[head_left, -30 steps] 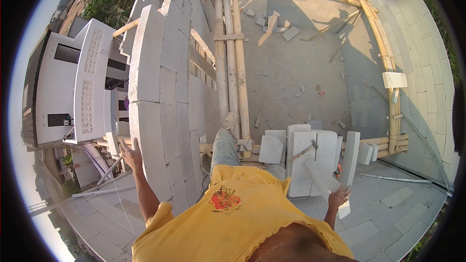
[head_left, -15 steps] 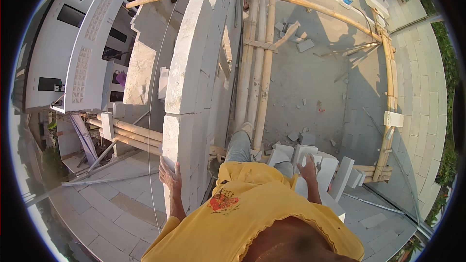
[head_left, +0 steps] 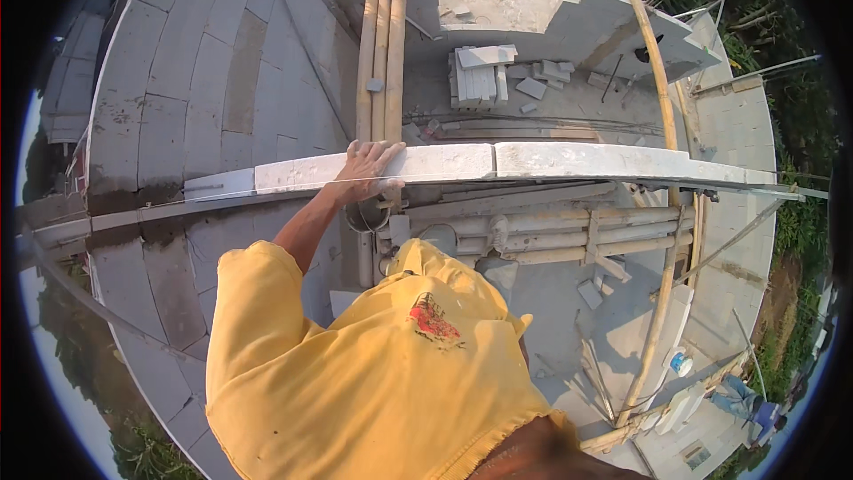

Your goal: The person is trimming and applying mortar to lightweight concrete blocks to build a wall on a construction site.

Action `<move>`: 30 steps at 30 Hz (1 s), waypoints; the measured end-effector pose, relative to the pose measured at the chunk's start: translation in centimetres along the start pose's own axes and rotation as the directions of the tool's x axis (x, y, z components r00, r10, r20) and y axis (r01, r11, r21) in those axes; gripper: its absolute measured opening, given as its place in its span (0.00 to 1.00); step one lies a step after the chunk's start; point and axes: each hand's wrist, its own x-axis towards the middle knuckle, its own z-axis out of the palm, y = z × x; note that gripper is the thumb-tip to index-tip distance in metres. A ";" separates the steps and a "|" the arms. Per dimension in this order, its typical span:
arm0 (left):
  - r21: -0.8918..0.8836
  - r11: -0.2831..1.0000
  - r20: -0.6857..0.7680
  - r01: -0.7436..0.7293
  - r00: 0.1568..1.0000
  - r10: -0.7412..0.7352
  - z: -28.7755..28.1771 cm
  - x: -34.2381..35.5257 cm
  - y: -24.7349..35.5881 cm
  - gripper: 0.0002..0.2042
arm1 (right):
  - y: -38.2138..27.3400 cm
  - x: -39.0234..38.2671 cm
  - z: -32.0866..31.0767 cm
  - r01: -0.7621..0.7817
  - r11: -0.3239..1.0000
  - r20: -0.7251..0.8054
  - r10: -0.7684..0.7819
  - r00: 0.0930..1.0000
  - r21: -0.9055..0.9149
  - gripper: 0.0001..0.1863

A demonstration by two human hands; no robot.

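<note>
Blockwork is the job in hand: the person leans over the top course of a white block wall [head_left: 569,160], which runs left to right across the middle of the view. They seem to be steadying themselves on it or feeling how the blocks sit, rather than lifting one. The left hand [head_left: 369,169] lies palm down on the top block [head_left: 444,163], just left of a vertical joint. Its fingers [head_left: 384,153] are spread open and laid flat over the far edge, with nothing clasped in them.

The left arm reaches up and away from the body, elbow slightly bent, and its yellow sleeve [head_left: 253,302] is pushed back to the upper arm. The right hand is hidden behind the yellow shirt [head_left: 382,382], so its state cannot be told.

A thin taut string [head_left: 222,196] runs along the near face of the course, passing close under the hand. Any next move would call for keeping clear of that line and holding balance on the bamboo poles [head_left: 551,236] lashed just near of the wall.

More upright bamboo [head_left: 382,44] rises on the far side. A stack of spare blocks [head_left: 480,76] lies well beyond the wall on the slab below.
</note>
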 end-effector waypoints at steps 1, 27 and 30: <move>-0.025 1.000 0.024 0.018 1.000 -0.018 -0.4 -0.2 0.2 0.43 | -1.9 0.8 -1.2 -0.009 1.000 0.057 0.007 0.998 0.030 0.27; -0.655 -0.728 0.608 0.203 0.714 -0.348 35.4 -16.9 28.9 0.48 | -20.5 20.0 -6.5 0.443 0.508 0.639 0.320 0.699 -0.739 0.26; -0.578 -0.794 0.678 0.188 0.653 -0.339 35.6 -17.6 27.6 0.48 | -21.5 17.9 0.9 0.443 0.412 0.588 0.351 0.729 -0.796 0.25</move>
